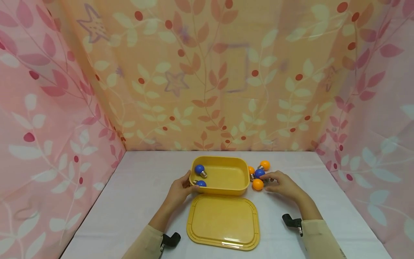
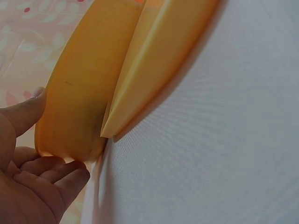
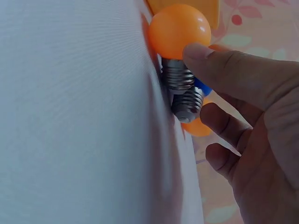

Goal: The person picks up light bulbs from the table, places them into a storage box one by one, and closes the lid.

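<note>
My left hand (image 1: 179, 189) grips the left end of a yellow plastic box (image 1: 242, 189), thumb at the rim and fingers round the outer wall. Inside that end lie two blue light bulbs (image 1: 199, 168) with metal screw bases. Beside the box's right end is a cluster of loose bulbs: a blue bulb (image 1: 260, 173) among orange bulbs (image 1: 257, 185). At the cluster my right hand (image 1: 283, 185) has its fingers spread, a fingertip at the blue bulb. In the right wrist view, its thumb overlaps the nearest orange bulb (image 3: 177, 30), with gaps between the bent fingers.
A flat yellow lid (image 1: 223, 222) lies on the white tablecloth (image 1: 136, 180) in front of the box. Floral curtains (image 1: 207, 108) stand behind the table and at both sides. Black wrist-camera mounts (image 1: 171, 240) stick out from both sleeves.
</note>
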The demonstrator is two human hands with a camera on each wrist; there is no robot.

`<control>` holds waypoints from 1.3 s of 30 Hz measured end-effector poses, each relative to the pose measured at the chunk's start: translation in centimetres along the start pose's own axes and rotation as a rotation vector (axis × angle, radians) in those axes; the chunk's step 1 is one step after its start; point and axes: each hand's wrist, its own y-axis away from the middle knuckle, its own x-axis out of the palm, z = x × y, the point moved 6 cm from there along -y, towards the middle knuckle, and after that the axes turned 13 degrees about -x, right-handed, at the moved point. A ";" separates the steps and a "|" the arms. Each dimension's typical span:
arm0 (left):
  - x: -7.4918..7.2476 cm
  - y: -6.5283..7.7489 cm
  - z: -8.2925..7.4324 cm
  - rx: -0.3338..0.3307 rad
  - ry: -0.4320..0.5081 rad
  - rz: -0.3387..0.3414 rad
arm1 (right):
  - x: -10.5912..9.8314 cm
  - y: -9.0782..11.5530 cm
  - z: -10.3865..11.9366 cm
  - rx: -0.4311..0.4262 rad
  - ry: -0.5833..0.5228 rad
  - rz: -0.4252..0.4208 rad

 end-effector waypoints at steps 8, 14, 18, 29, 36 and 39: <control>-0.1 0.0 0.0 -0.015 -0.020 -0.008 | 0.6 0.1 -0.8 0.059 0.021 0.020; 0.0 -0.1 0.0 -0.008 -0.026 -0.013 | 1.0 0.0 -1.0 0.067 0.020 0.021; 0.0 -0.1 -0.1 -0.003 -0.030 -0.015 | 1.0 0.1 -1.3 0.093 0.017 0.010; -0.1 -0.1 0.1 -0.022 -0.009 -0.001 | 0.7 0.3 -1.2 0.156 -0.043 -0.016; -0.1 -0.3 0.2 -0.024 -0.001 -0.009 | -0.6 0.0 -0.3 0.048 -0.040 -0.097; 0.0 -0.2 0.3 -0.022 -0.004 -0.014 | -1.1 0.0 0.4 0.010 -0.036 -0.140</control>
